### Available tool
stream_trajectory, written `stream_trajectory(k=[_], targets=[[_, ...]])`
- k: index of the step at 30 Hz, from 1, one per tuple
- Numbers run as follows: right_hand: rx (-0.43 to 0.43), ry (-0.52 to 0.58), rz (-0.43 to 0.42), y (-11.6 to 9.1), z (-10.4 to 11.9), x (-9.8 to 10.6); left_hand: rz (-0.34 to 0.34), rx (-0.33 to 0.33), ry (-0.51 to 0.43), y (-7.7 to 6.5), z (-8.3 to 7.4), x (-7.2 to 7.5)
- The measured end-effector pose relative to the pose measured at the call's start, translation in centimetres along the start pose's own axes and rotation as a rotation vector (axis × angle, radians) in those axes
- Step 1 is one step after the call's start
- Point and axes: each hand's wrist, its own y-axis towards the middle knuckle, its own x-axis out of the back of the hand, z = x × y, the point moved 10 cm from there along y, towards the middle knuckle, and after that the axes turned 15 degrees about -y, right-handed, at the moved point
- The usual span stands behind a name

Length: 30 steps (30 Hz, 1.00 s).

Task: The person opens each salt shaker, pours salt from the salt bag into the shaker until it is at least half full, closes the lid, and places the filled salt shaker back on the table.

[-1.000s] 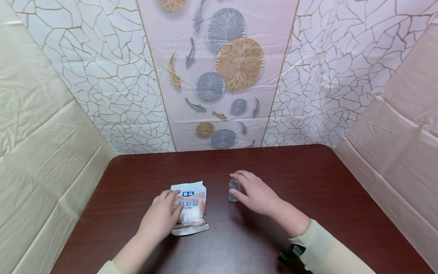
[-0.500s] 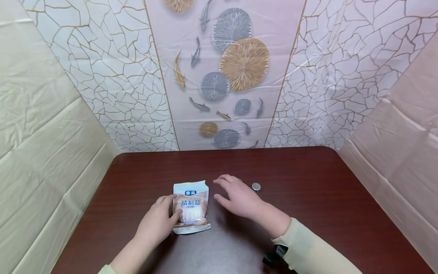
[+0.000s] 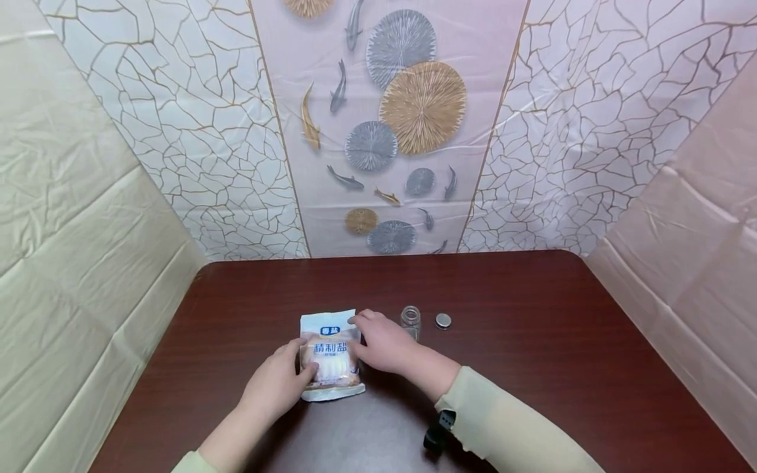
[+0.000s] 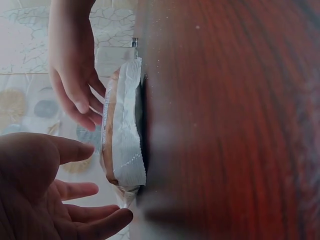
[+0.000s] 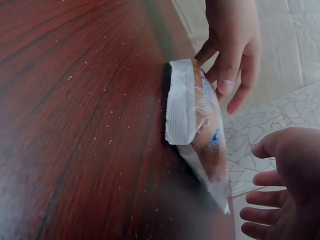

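A white and tan bag of salt (image 3: pixel 331 368) with blue lettering lies flat on the dark red-brown table. My left hand (image 3: pixel 272 378) is at its left edge, with fingers loosely bent and apart. From the other side my right hand (image 3: pixel 384 341) reaches over the bag's right edge, its thumb and fingers spread. Both wrist views show the bag (image 5: pixel 210 140) lying between the two hands; neither hand has closed around it. Behind the right hand stands a small clear glass jar (image 3: pixel 411 317), uncapped and partly hidden by that hand.
To the right of the jar, a small round silver lid (image 3: pixel 443 320) lies on the table (image 3: pixel 520 368). Tan cloth walls rise on the left and right, and a patterned cloth (image 3: pixel 378 157) hangs behind the table. A black strap (image 3: pixel 440 430) is on the right wrist.
My right hand has moved left from around the glass jar to the bag's right side, bringing the jar and lid into view. The left hand has stayed at the bag's left edge.
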Motion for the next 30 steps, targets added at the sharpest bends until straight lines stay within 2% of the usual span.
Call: stream_trajectory(k=[11, 17, 24, 30], targets=[[-0.073, -0.005, 0.052, 2.2, -0.2, -1.7, 0.03, 0.022, 0.019, 0.2, 0.1, -0.8], [-0.078, -0.011, 0.078, 2.7, -0.4, -2.4, 0.031, 0.025, 0.03, 0.5, 0.1, -1.0], [-0.089, 0.0, 0.102, 3.1, -0.3, -2.8, 0.032, 0.026, 0.007, 0.4, -0.1, -1.0], [-0.103, -0.006, 0.154, 3.3, -0.2, -3.4, 0.076, 0.039, -0.036, 0.1, 0.0, -1.6]])
